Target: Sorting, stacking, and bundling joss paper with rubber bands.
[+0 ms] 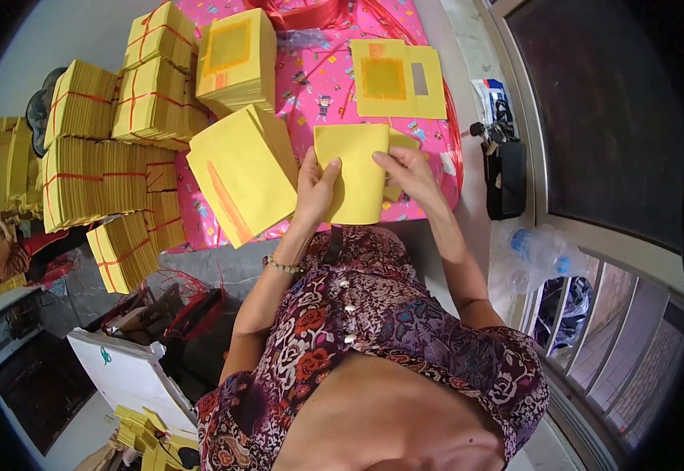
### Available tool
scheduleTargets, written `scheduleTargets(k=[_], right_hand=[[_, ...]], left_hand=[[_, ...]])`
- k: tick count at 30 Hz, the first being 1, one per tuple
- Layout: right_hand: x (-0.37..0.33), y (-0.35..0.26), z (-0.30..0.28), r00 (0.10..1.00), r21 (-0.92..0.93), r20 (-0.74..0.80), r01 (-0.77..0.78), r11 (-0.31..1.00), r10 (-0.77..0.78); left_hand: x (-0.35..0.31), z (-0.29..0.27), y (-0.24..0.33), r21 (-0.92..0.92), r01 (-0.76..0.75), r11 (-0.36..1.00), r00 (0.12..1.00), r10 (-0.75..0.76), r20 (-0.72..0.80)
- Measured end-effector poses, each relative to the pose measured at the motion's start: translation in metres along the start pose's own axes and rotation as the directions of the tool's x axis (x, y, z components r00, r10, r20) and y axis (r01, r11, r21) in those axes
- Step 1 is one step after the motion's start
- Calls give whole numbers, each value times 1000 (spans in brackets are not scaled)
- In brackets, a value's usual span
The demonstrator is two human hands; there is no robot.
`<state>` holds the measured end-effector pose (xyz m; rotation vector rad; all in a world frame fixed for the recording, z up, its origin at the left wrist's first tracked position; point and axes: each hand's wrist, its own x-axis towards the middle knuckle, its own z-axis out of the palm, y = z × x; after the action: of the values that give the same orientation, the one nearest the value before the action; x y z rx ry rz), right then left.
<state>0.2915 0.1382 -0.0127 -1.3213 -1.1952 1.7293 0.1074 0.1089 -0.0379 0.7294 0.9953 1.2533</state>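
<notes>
Both grips, left hand (316,191) and right hand (410,172), clamped on yellow sheet (355,174) edges, beside loose stack (241,171).

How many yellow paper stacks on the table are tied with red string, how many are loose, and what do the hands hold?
Tied bundles with red string: about 7; those at the left rim blur together.
Loose stacks of yellow paper: 3.
Folded yellow sheet, held by left hand and right hand: 1.
Total: about 11.
</notes>
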Motion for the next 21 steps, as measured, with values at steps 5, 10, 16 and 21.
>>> scheduleTargets(k=[5,10,16,21], right_hand=[[-6,24,-3,994,32,-82,-64,997,67],[-14,68,-14,973,39,-63,-219,975,221],[-26,81,-9,969,38,-129,-208,977,211],[-30,110,-17,970,39,-143,-192,981,196]], left_hand=[[4,-4,-22,31,133,991,991,-133,19],[8,-8,-48,33,209,977,977,-210,44],[12,-14,-75,123,224,967,974,-226,4],[23,-7,-87,74,286,955,956,-290,50]])
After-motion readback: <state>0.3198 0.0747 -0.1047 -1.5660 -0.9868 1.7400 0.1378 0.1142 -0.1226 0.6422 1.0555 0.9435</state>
